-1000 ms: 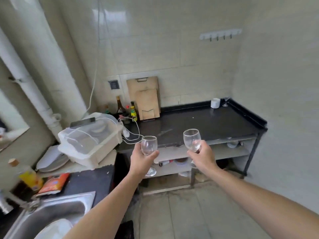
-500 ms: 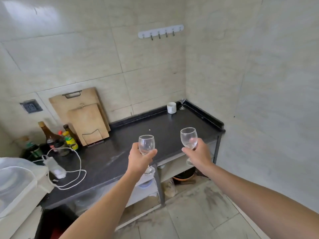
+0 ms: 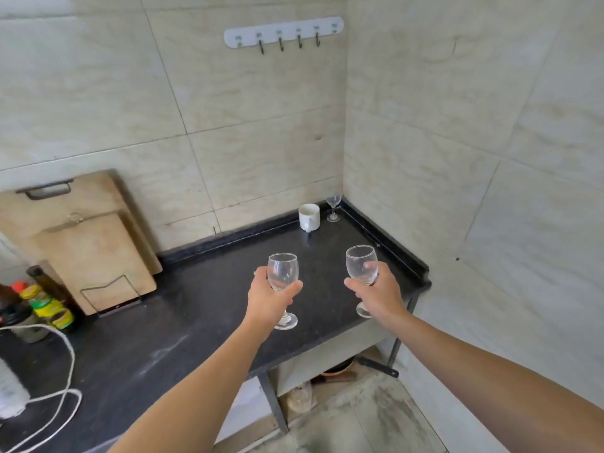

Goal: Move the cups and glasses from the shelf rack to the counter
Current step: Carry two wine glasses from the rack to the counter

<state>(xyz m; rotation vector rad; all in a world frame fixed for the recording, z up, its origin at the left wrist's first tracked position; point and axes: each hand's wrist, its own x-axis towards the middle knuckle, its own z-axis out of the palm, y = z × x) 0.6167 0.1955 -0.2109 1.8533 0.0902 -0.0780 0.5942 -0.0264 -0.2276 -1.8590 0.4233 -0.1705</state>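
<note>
Head view: each outstretched hand (image 3: 269,297) (image 3: 380,294) grips an upright wine glass (image 3: 282,273) (image 3: 361,264).

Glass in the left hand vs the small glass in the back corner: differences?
The glass in the left hand is gripped around its bowl, above the counter; the corner glass stands free on the counter by the white mug. The held one has a rounded, tulip-like bowl; the corner one's bowl looks narrower and more tapered. Both are clear, stemmed, upright and look empty.
</note>
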